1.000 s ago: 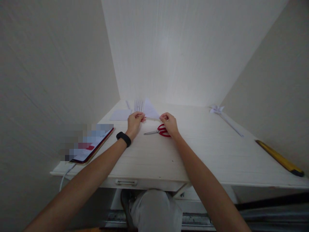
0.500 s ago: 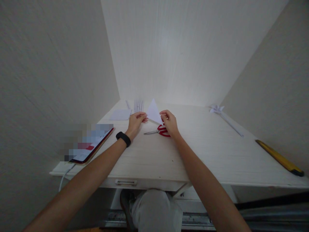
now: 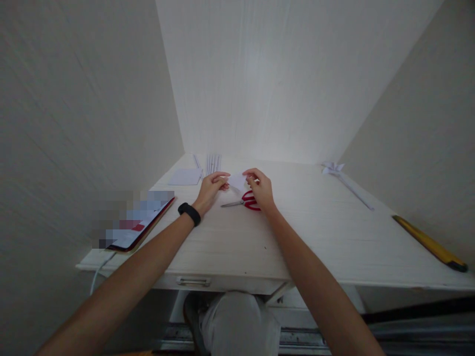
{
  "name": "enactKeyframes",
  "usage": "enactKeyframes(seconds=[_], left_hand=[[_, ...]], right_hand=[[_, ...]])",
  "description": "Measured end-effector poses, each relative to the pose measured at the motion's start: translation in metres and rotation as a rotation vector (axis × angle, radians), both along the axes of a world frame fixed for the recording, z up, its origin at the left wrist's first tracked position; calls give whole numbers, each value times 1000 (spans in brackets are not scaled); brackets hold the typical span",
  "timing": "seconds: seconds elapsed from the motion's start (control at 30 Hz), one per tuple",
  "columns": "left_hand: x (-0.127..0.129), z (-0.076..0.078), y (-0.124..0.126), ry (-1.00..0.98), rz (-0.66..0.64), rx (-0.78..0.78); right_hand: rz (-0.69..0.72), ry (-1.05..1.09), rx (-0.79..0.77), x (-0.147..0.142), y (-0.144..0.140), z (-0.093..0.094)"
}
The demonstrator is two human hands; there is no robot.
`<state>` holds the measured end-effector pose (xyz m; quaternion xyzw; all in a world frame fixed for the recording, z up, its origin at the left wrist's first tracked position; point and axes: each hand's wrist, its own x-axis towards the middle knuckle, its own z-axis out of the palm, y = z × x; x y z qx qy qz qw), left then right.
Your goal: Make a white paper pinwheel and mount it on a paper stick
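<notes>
A small folded piece of white paper (image 3: pixel 236 180) is pinched between both hands just above the white desk (image 3: pixel 315 232). My left hand (image 3: pixel 210 188), with a black band on its wrist, grips the paper's left side. The paper's right side is gripped by my right hand (image 3: pixel 261 188). Red-handled scissors (image 3: pixel 245 200) lie on the desk right below my right hand, blades pointing left.
A phone (image 3: pixel 138 225) with a cable lies at the desk's left front. A white sheet (image 3: pixel 184 176) and paper strips (image 3: pixel 213 161) sit at the back. A folded paper flower with a long stem (image 3: pixel 338 171) and a yellow-handled tool (image 3: pixel 430 243) lie at the right. Walls enclose three sides.
The paper's triangular flap stood upright half a second ago and is now folded down into a small shape between my fingers. Both hands stayed in place.
</notes>
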<state>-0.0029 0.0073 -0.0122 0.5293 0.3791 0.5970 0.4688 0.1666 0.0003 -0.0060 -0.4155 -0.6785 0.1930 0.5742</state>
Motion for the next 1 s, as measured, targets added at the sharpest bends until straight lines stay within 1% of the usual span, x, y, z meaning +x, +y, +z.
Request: enactKeyframes(seconds=[0.2,0.43,0.67,0.8,1.0], left_hand=[[2,1,-2,-23,-47,-1],[4,1,-3,0,-59,32],[4,3,-3,73,19,46],[2,4,-1,42,109,26],[-1,4,2,-16,154,-23]], right_hand=[[-76,42,5,-1,-1,3],[-178,12,37,2,1,2],[-179,-84,124,3,0,2],[-205,-114,113,3,2,1],[-242,-109,55,6,6,-5]])
